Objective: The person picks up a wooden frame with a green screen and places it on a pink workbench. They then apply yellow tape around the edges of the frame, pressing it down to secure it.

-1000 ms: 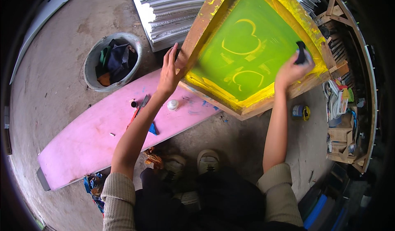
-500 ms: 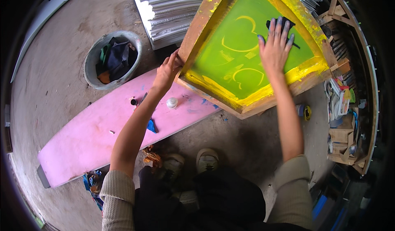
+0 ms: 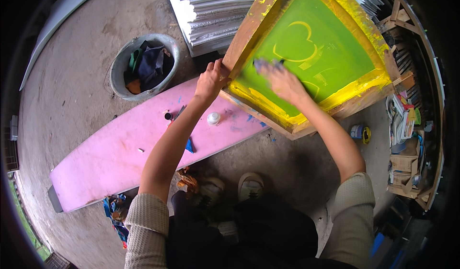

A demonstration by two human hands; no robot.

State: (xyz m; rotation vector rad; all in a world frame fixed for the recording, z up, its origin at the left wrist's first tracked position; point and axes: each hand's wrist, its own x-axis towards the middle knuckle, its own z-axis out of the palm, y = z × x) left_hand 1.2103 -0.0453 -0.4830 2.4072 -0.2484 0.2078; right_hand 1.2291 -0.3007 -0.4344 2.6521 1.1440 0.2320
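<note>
A screen-printing frame (image 3: 246, 26) leans at a tilt at the upper right, its wood smeared with yellow ink. Its green screen (image 3: 346, 41) carries yellow heart-shaped outlines. At the frame's left corner, my left hand (image 3: 212, 82) is closed on the wooden edge. My right hand (image 3: 282, 81), blurred by motion, presses on the left part of the screen. A dark bit of black cloth (image 3: 281, 61) shows at its fingers; most of the cloth is hidden.
Below the frame lies a pink board (image 3: 115, 159) with a small white bottle (image 3: 213, 118) and a black cap (image 3: 167, 116). A bucket (image 3: 115, 75) of rags stands left. A can (image 3: 357, 132) sits right, near shelving (image 3: 405, 166). White stacked sheets (image 3: 218, 27) are behind.
My right hand has swept left across the screen with the black cloth, from its right side to its left. My left hand keeps its hold on the frame. The view has shifted slightly.
</note>
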